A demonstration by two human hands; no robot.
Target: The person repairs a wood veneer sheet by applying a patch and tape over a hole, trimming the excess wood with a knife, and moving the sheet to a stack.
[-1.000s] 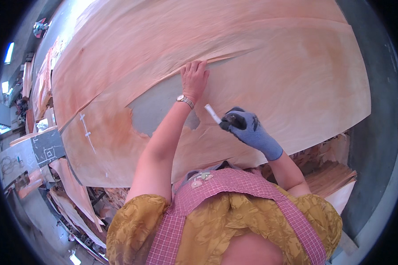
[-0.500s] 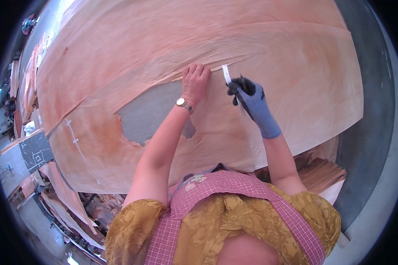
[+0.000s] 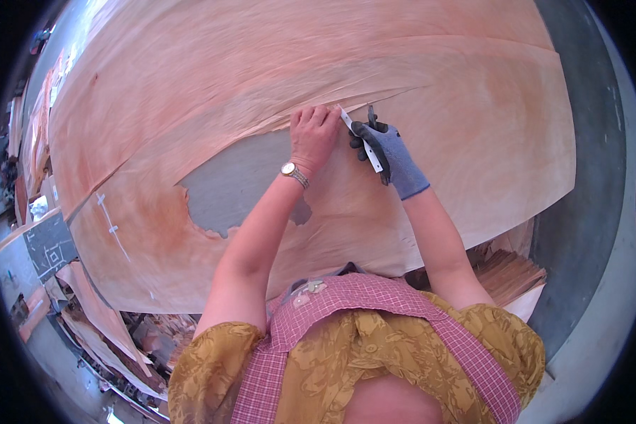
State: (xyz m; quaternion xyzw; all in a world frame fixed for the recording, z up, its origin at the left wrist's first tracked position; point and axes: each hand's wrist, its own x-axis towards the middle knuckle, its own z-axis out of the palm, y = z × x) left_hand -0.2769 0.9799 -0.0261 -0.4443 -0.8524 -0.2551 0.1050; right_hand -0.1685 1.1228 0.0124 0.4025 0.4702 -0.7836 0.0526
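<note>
Before me lies a broad pinkish-tan wood veneer sheet (image 3: 473,134) with a raised, split seam and a ragged hole, through which a grey surface (image 3: 240,180) shows. My bare left hand (image 3: 314,134), a watch (image 3: 295,174) on its wrist, rests at the seam beside the hole. Its fingers are bent and pressed together; what lies under the fingertips is hidden. My right hand (image 3: 389,152), in a blue glove with dark fingers, is closed on a narrow white strip (image 3: 373,160) with small dark dots. The strip's far end meets my left fingertips. A slim dark tool (image 3: 372,113) also juts from the right hand.
White tape pieces (image 3: 112,227) stick to the veneer at the left. Stacked veneer (image 3: 509,275) shows below the right edge. A dark grey curved surface (image 3: 590,177) borders the right side. Veneer scraps (image 3: 99,304) and a dark marked board (image 3: 49,246) lie at left.
My right hand has moved slightly left and turned, bringing the white strip's end against my left fingertips. My left hand stays at the seam.
</note>
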